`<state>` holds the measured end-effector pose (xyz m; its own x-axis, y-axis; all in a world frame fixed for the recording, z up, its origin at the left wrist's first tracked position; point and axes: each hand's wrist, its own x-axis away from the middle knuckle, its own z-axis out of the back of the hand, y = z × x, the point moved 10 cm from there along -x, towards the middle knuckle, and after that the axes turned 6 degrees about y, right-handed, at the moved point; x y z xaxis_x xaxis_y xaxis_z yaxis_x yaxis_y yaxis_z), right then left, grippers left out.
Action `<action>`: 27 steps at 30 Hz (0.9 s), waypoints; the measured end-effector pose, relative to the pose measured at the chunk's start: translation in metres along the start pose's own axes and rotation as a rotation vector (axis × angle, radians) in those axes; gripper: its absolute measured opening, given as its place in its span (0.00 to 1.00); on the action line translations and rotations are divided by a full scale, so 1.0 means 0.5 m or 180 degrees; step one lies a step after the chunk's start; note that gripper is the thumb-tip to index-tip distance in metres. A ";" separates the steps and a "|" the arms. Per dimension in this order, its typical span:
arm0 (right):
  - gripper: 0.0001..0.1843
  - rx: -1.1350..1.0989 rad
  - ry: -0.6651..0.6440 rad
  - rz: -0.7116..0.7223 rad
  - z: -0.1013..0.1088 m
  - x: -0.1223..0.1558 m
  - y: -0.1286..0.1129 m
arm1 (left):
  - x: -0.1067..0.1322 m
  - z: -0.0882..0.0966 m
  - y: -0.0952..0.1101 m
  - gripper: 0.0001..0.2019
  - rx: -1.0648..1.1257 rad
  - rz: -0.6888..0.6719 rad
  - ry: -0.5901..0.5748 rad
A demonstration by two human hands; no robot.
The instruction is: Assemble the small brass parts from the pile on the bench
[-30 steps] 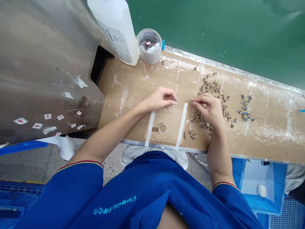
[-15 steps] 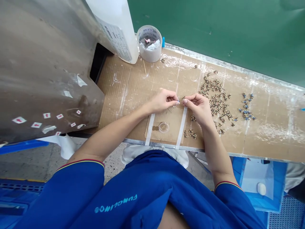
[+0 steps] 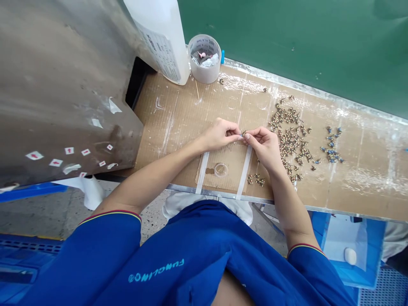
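Note:
Over the cardboard-covered bench (image 3: 178, 127), my left hand (image 3: 221, 134) pinches a tiny blue piece (image 3: 242, 134) between thumb and forefinger. My right hand (image 3: 266, 146) is closed at the fingertips on a small brass-coloured part (image 3: 244, 132), right against the left fingertips. The pieces are too small to make out fully. Beside the right hand spreads a pile of small brass-coloured parts (image 3: 288, 140). Farther right lies a group of similar parts with blue on them (image 3: 332, 146). A few more brass-coloured parts (image 3: 260, 182) sit near the front edge. Below my hands is a clear round dish (image 3: 220, 170).
A tape roll (image 3: 205, 74) holding scraps stands at the back beside a white bottle (image 3: 165, 46), with a thin stick (image 3: 197, 90) in front. A metal panel (image 3: 79, 85) bounds the left; a green surface (image 3: 302, 42) lies behind. Below right is a blue bin (image 3: 366, 272).
My hands have come together, so the blue piece and the brass-coloured part now meet at the fingertips. The view has shifted slightly.

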<state>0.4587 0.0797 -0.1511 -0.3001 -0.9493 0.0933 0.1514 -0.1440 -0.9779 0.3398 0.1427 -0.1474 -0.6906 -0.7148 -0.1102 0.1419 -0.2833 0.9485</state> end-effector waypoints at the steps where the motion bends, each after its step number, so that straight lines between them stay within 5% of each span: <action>1: 0.23 0.0010 -0.0008 0.0003 0.000 0.000 -0.001 | 0.000 -0.001 0.000 0.07 0.0013 -0.0023 -0.0009; 17: 0.14 0.0351 -0.0304 0.0066 -0.010 0.007 0.004 | 0.001 -0.018 0.009 0.08 -0.0566 -0.0588 -0.0274; 27: 0.14 0.0610 -0.0471 0.0627 -0.023 0.013 -0.026 | 0.002 -0.018 0.010 0.07 -0.0469 -0.0404 -0.0291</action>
<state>0.4439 0.0787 -0.1398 -0.1091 -0.9925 -0.0544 0.3719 0.0100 -0.9282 0.3462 0.1348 -0.1457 -0.7701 -0.6082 -0.1923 0.1472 -0.4627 0.8742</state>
